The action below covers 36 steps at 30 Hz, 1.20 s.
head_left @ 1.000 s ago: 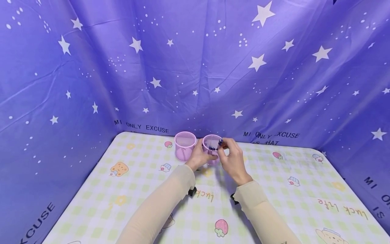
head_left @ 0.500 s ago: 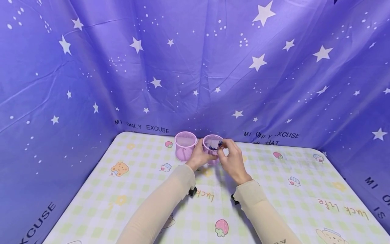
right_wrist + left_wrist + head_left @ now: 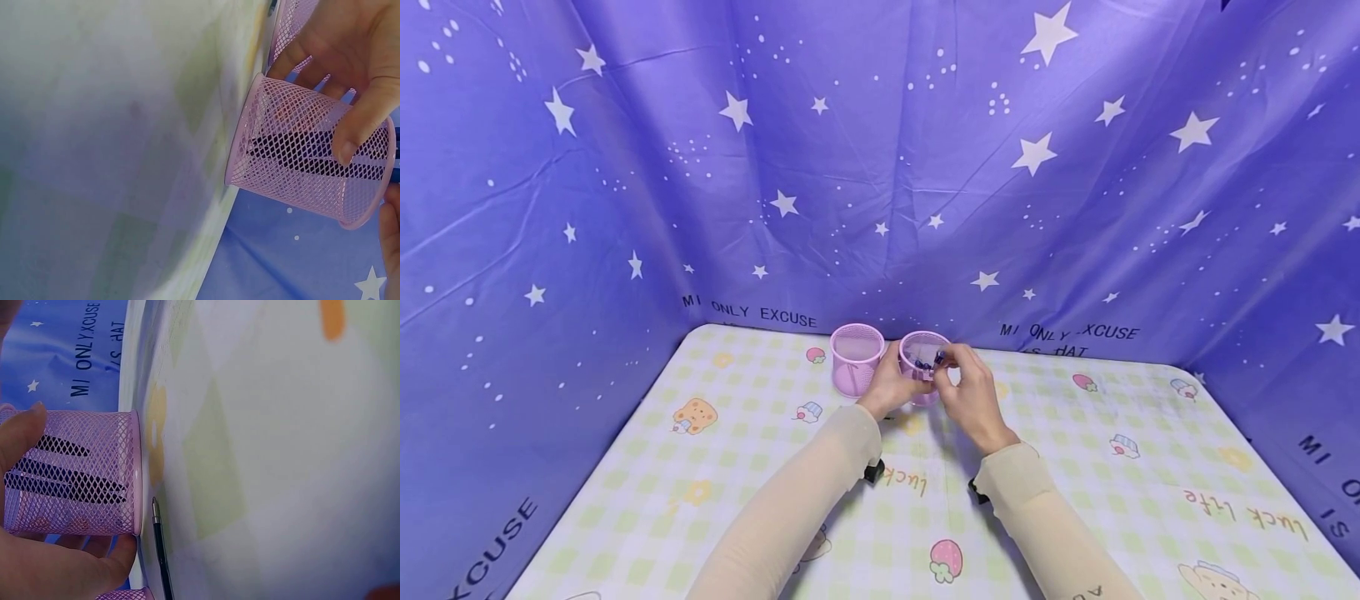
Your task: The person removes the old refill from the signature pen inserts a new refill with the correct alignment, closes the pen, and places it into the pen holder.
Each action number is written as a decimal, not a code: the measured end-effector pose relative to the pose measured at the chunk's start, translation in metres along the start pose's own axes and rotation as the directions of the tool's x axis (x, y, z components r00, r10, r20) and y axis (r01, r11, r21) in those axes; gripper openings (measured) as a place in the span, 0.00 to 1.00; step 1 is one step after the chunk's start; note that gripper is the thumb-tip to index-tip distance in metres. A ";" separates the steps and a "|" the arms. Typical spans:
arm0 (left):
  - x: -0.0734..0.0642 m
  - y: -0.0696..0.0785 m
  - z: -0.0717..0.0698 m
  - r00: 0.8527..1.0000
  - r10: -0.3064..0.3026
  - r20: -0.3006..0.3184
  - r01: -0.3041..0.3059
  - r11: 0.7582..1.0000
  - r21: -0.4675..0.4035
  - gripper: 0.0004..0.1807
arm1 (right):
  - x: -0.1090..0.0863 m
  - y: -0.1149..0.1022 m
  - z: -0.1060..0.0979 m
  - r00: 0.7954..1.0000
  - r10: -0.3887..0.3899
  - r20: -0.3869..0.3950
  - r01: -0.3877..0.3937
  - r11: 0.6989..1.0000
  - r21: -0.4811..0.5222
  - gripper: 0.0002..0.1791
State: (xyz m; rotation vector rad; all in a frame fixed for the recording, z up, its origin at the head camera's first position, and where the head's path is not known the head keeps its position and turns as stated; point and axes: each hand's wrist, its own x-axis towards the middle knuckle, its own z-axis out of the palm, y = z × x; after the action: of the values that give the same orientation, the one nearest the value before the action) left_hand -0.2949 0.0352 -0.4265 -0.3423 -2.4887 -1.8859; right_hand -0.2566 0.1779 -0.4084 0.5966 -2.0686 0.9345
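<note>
Two pink mesh pen cups stand side by side near the table's back edge. My left hand (image 3: 889,385) is wrapped round the right pen cup (image 3: 919,344), its thumb across the mesh wall in the right wrist view. Several dark pens (image 3: 297,153) show through that wall. At the cup's near right rim my right hand (image 3: 973,398) pinches the blue top of a pen (image 3: 940,357), with other blue pen tops (image 3: 922,365) just inside. To the left stands the other pen cup (image 3: 856,375), close to the back of my left hand.
A dark pen (image 3: 162,556) with a metal tip lies on the table beside the held cup, mostly hidden behind my left hand in the head view. The checked tablecloth (image 3: 1052,517) covers the table. Purple star curtains (image 3: 880,167) rise right behind its back edge.
My right hand has come down slightly at the rim, and the pinched pen top sits a little lower in the cup. The left hand and both cups have stayed put.
</note>
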 end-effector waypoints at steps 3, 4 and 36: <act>0.000 0.000 0.000 1.000 -0.003 0.003 0.004 1.000 -0.009 0.49 | -0.001 0.000 0.000 1.000 -0.004 0.001 0.004 1.000 -0.011 0.15; 0.000 -0.001 0.000 1.000 -0.003 0.004 0.003 1.000 -0.013 0.49 | -0.001 0.001 0.000 1.000 -0.002 0.001 0.002 1.000 -0.014 0.15; 0.001 -0.001 -0.001 1.000 -0.006 0.017 0.007 0.999 -0.042 0.49 | 0.000 0.004 -0.001 0.997 -0.012 0.076 0.018 0.996 -0.086 0.12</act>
State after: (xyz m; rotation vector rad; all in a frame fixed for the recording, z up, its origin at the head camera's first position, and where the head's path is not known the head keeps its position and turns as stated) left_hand -0.2960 0.0339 -0.4274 -0.3532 -2.4671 -1.9479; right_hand -0.2588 0.1809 -0.4100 0.6089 -2.1570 0.8204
